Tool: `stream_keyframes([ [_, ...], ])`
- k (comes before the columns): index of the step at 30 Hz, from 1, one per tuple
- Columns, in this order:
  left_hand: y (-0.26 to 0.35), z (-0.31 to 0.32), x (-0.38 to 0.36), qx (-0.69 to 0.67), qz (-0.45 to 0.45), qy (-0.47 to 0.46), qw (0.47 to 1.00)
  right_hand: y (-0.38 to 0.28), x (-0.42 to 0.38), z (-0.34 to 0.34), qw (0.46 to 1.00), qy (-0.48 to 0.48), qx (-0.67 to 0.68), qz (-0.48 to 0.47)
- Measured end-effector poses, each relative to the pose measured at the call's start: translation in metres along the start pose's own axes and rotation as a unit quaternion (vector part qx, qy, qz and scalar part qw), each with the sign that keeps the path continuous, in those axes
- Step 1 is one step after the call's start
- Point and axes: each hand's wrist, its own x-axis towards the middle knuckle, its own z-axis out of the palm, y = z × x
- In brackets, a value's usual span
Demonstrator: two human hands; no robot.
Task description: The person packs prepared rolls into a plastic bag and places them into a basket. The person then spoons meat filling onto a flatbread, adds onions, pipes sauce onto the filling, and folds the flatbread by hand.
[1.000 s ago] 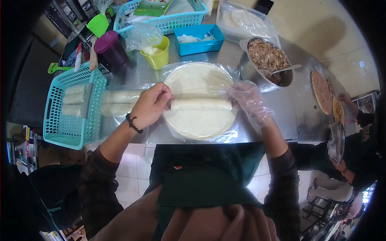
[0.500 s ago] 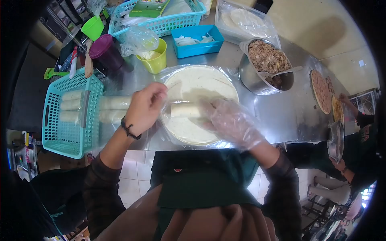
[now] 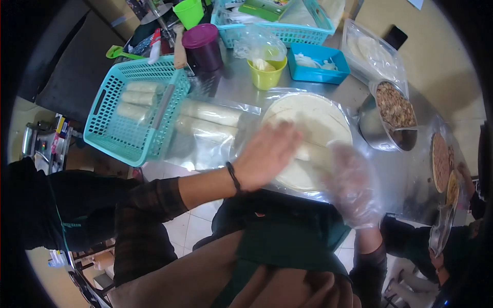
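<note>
A stack of pale round flatbreads (image 3: 308, 115) lies on clear plastic at the counter's front edge. Across its middle rests a pale roll (image 3: 312, 152). My bare left hand (image 3: 268, 154) is at the roll's left end, fingers stretched out and slightly blurred. My right hand (image 3: 354, 179), in a clear plastic glove, is at the roll's right end; its fingers are smeared by motion and glare, and their grip is unclear. Left of the stack, more rolls (image 3: 210, 120) lie in a clear plastic bag.
A turquoise basket (image 3: 115, 137) with wrapped rolls stands left. Behind are a yellow-green cup (image 3: 267, 77), a purple container (image 3: 203, 49), and a blue tray (image 3: 318, 74). A metal pot (image 3: 375, 123) of filling is right. A co-worker's hand (image 3: 436, 261) holds a metal bowl at far right.
The view has shifted, so the counter things appear farther right. My left hand has opened flatter over the roll's left end. My right hand stays at the right end.
</note>
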Motion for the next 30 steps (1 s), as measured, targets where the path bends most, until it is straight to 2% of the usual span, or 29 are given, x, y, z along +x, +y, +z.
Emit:
stream_keyframes([
  [1,0.003,0.002,0.002,0.006,0.0,0.001,1.0,-0.003,0.003,0.005,0.995,0.05,0.068,-0.046],
  [2,0.007,0.007,0.002,-0.006,0.029,-0.003,1.0,-0.001,0.005,0.013,0.995,0.055,0.07,-0.048],
  [4,0.007,0.017,0.008,-0.012,0.052,-0.007,0.999,0.008,0.015,0.025,0.998,0.008,-0.003,-0.069],
  [6,-0.014,0.023,0.025,-0.14,0.027,-0.063,0.988,0.026,0.021,0.031,0.998,0.016,0.031,-0.054],
  [7,-0.025,0.019,0.039,-0.129,0.02,-0.06,0.99,0.053,0.019,0.048,0.997,0.001,0.065,-0.049],
  [9,-0.041,0.013,0.06,-0.196,-0.052,-0.256,0.945,0.069,0.031,0.054,0.994,-0.011,0.101,-0.05],
  [10,-0.041,0.011,0.061,-0.19,-0.055,-0.252,0.947,0.073,0.043,0.047,0.99,-0.079,0.104,0.052],
  [11,-0.041,0.01,0.061,-0.032,-0.07,-0.19,0.979,0.076,0.053,0.04,0.972,-0.143,0.105,0.154],
  [12,-0.04,0.012,0.06,0.122,-0.083,-0.123,0.981,0.073,0.052,0.034,0.973,-0.139,0.102,0.151],
  [13,-0.04,0.012,0.056,0.179,-0.026,0.029,0.983,0.065,0.042,0.029,0.982,-0.007,0.13,0.137],
  [14,-0.037,0.014,0.049,0.174,-0.021,0.034,0.984,0.058,0.036,0.025,0.973,0.123,0.15,0.127],
  [15,-0.03,0.015,0.044,0.085,0.013,0.01,0.996,0.049,0.037,0.02,0.973,0.125,0.138,0.138],
  [16,-0.026,0.019,0.042,-0.007,0.052,-0.014,0.999,0.034,0.043,0.017,0.992,0.064,0.069,0.09],
  [18,-0.023,0.035,0.039,-0.029,0.019,0.028,0.999,0.024,0.047,0.016,0.995,-0.075,-0.062,0.001],
  [19,-0.028,0.04,0.04,-0.037,0.016,0.0,0.999,0.039,0.039,0.035,0.981,0.065,-0.17,-0.062],
  [20,-0.037,0.043,0.046,-0.041,0.012,-0.027,0.999,0.056,0.032,0.058,0.931,0.2,-0.276,-0.13],
  [21,-0.042,0.043,0.053,-0.052,0.026,-0.022,0.998,0.068,0.033,0.065,0.93,0.193,-0.288,-0.119],
  [23,-0.052,0.034,0.067,-0.104,-0.024,-0.146,0.983,0.082,0.046,0.069,0.988,0.088,-0.082,-0.094],
  [24,-0.056,0.03,0.072,-0.128,-0.029,-0.174,0.976,0.082,0.049,0.061,0.989,0.087,-0.089,-0.086],
  [26,-0.064,0.033,0.076,-0.11,-0.013,-0.133,0.985,0.077,0.061,0.038,0.998,0.029,0.014,-0.059],
  [27,-0.068,0.035,0.079,-0.11,-0.007,-0.13,0.985,0.079,0.069,0.036,0.998,0.031,0.009,-0.055],
  [29,-0.074,0.042,0.087,-0.126,-0.083,-0.158,0.976,0.082,0.083,0.033,0.993,-0.073,0.052,0.079],
  [30,-0.073,0.043,0.091,-0.124,-0.076,-0.155,0.977,0.079,0.087,0.033,0.993,-0.067,0.049,0.083],
])
